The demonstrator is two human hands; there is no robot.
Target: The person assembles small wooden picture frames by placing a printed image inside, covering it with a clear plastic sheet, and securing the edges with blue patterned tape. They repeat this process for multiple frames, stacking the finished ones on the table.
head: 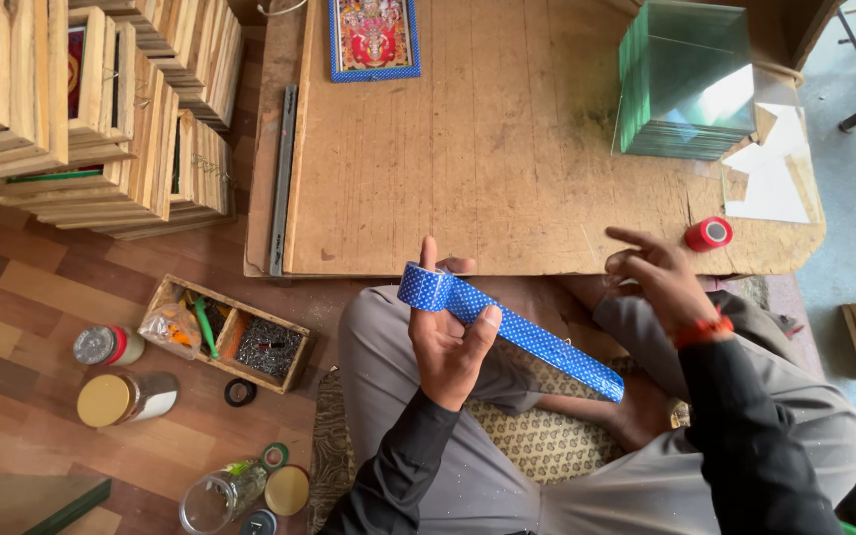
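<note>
My left hand holds a roll of blue tape with white dots, fingers through its core, thumb pressing on the strip. A long strip of the tape is pulled out to the right, down over my lap. My right hand hovers at the board's front edge, fingers loosely spread and holding nothing I can make out; it is near a small red tape roll. I sit cross-legged in grey trousers behind a low wooden board.
A stack of glass panes and white paper pieces lie at the board's right. A framed picture lies at its far edge. Wooden frames are stacked left. A small wooden tray and jars stand on the floor.
</note>
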